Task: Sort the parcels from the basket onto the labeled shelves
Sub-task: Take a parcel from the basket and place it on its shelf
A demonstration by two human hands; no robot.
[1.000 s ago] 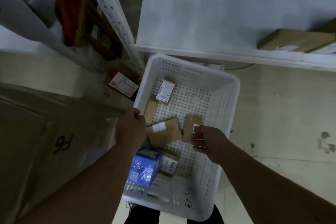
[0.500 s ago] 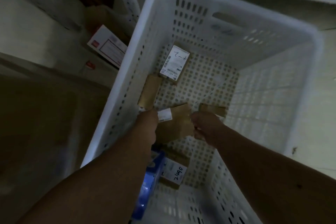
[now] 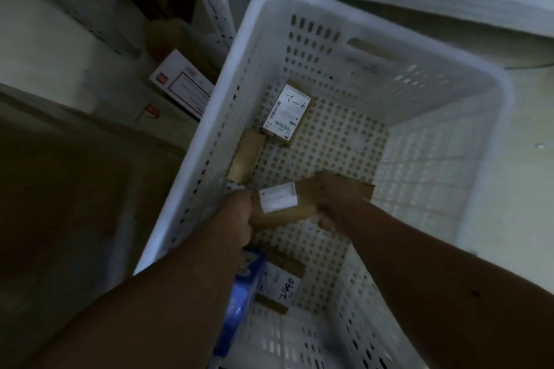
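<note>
At frame centre, left hand [image 3: 238,213] and right hand [image 3: 332,204] grip opposite ends of the flat brown cardboard parcel [image 3: 287,207]; its long axis spans between them inside the white perforated plastic basket [image 3: 449,93].

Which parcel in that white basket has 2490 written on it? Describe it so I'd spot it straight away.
Start at the white basket and look to its near end, closest to the person. There a brown parcel lies flat on the basket floor beside a blue box. Its white label bears a handwritten 2490, which no other parcel shows.
</note>
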